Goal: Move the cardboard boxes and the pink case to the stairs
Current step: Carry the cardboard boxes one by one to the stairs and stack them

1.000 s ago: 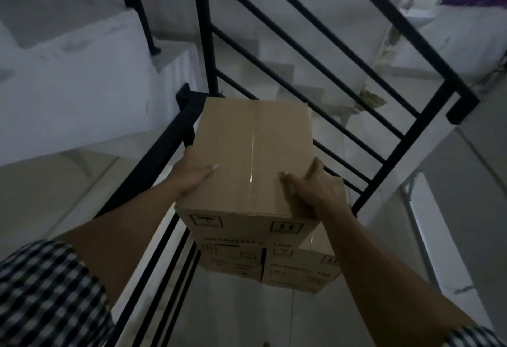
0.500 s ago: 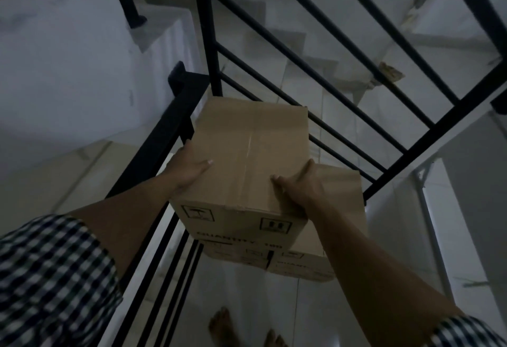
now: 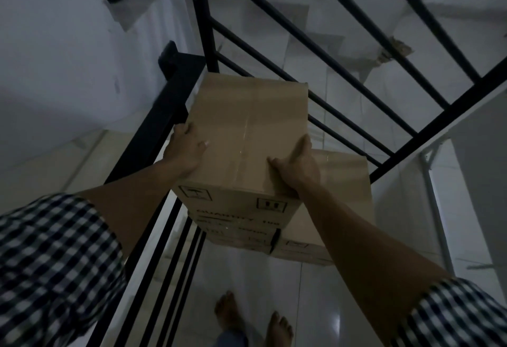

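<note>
Gripping between both hands, left hand (image 3: 184,147) and right hand (image 3: 297,168): top cardboard box (image 3: 247,138).

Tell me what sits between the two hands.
In the head view, the top cardboard box fills the stretch: the left hand grips its left side, the right hand its right near corner. More boxes are stacked beneath.

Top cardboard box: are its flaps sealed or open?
Sealed. The top cardboard box has its flaps closed flat, with a glossy tape strip along the centre seam. The left hand and right hand grip its sides.
</note>
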{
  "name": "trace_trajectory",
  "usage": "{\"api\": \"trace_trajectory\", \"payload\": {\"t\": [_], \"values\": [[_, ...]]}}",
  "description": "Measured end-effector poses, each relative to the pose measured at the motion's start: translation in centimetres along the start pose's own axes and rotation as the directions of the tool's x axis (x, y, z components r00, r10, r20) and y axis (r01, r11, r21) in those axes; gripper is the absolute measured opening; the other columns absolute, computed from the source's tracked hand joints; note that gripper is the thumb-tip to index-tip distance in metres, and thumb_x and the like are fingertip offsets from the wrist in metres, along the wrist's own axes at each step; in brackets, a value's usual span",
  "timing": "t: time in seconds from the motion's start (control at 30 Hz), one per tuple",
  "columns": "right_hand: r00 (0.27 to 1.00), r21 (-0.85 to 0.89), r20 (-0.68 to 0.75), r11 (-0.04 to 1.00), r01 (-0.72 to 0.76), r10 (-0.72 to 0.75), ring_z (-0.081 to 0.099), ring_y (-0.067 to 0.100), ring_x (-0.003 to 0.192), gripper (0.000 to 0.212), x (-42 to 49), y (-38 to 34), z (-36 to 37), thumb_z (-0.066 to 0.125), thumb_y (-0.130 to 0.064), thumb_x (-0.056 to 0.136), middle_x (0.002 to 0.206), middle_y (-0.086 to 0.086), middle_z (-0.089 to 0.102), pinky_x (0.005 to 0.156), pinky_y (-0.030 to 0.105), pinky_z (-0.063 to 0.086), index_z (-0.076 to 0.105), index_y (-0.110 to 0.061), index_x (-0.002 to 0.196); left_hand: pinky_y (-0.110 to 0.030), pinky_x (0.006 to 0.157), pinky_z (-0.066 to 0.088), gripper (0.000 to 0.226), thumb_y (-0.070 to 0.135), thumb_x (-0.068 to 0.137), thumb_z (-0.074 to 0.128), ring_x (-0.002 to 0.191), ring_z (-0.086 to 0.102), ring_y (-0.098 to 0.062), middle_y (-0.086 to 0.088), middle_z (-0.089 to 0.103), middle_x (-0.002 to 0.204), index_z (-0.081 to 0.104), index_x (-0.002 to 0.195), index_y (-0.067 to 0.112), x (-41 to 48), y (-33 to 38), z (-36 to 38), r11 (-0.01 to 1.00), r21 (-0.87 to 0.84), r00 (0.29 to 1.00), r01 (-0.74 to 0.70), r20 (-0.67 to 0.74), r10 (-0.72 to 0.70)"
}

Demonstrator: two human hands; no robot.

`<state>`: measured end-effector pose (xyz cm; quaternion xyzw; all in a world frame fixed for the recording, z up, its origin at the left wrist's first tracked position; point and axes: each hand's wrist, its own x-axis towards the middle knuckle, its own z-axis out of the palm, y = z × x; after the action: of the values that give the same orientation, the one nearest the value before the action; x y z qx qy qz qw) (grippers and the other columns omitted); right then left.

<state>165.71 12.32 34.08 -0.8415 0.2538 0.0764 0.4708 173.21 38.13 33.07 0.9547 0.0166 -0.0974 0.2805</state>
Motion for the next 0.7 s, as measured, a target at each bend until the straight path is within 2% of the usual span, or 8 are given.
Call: {"api": "trace_trajectory", "payload": {"t": [0.1, 0.17, 0.3, 0.37, 0.47, 0.7], "values": [[1.0, -0.022, -0.011, 1.0, 0.001, -0.001, 0.055, 0.034, 0.124, 0.105, 1.1, -0.4, 0.4, 0.077, -0.055, 0.078, 0.141, 0.009, 0.052, 0.094, 0.046, 0.049, 0.006, -0.037, 0.154, -0.036, 0.118, 0.011, 0.074, 0.047, 0.101, 0.042, 0.148, 0.013, -0.029, -0.011, 0.0, 0.164, 0.009, 0.158, 0.013, 1.1, 0.1, -0.1, 1.0, 0.012, 1.0, -0.015, 0.012, 0.014], [1.0, -0.029, -0.018, 1.0, -0.001, 0.0, 0.057, 0.035, 0.121, 0.103, 1.7, -0.6, 0.8, 0.077, -0.055, 0.079, 0.138, 0.01, 0.054, 0.089, 0.044, 0.049, 0.008, -0.036, 0.153, -0.04, 0.121, 0.007, 0.065, 0.039, 0.105, 0.04, 0.15, 0.007, -0.031, -0.013, -0.005, 0.165, 0.011, 0.158, 0.015, 1.8, -0.1, -0.2, 0.996, 0.075, 0.999, -0.052, 0.009, 0.052], [1.0, -0.033, -0.005, 0.999, 0.0, -0.001, 0.059, 0.035, 0.118, 0.099, 2.3, -0.5, 1.0, 0.075, -0.053, 0.082, 0.134, 0.01, 0.056, 0.079, 0.038, 0.043, 0.008, -0.032, 0.153, -0.041, 0.121, 0.006, 0.058, 0.037, 0.107, 0.031, 0.15, 0.002, -0.032, -0.016, -0.01, 0.164, 0.014, 0.158, 0.016, 2.2, -0.1, -0.6, 0.976, 0.19, 0.994, -0.108, 0.049, 0.1], [1.0, -0.034, 0.002, 0.999, 0.006, -0.006, 0.057, 0.034, 0.12, 0.102, 2.1, -0.2, 1.1, 0.075, -0.053, 0.083, 0.136, 0.009, 0.055, 0.082, 0.037, 0.042, 0.006, -0.031, 0.155, -0.042, 0.121, 0.006, 0.058, 0.038, 0.107, 0.03, 0.15, 0.002, -0.032, -0.015, -0.01, 0.164, 0.013, 0.158, 0.017, 2.0, -0.5, -0.4, 0.974, 0.196, 0.993, -0.11, 0.056, 0.101], [1.0, -0.026, -0.011, 1.0, 0.007, -0.007, 0.057, 0.034, 0.122, 0.106, 1.7, 0.2, 1.4, 0.077, -0.054, 0.079, 0.139, 0.009, 0.055, 0.092, 0.044, 0.048, 0.006, -0.033, 0.156, -0.047, 0.121, 0.009, 0.058, 0.04, 0.106, 0.031, 0.149, 0.006, -0.036, -0.016, -0.008, 0.164, 0.015, 0.158, 0.019, 1.5, -0.9, -0.1, 0.97, 0.224, 0.995, -0.097, 0.037, 0.091], [1.0, -0.004, -0.006, 1.0, -0.015, 0.015, 0.058, 0.035, 0.119, 0.11, 0.8, 1.2, 1.7, 0.077, -0.056, 0.077, 0.138, 0.01, 0.054, 0.094, 0.048, 0.051, 0.001, -0.038, 0.154, -0.049, 0.118, 0.014, 0.052, 0.031, 0.107, 0.034, 0.145, 0.011, -0.042, -0.021, -0.002, 0.163, 0.025, 0.156, 0.016, 0.1, -0.4, 0.2, 0.954, 0.289, 0.995, -0.082, -0.025, 0.093]]}}
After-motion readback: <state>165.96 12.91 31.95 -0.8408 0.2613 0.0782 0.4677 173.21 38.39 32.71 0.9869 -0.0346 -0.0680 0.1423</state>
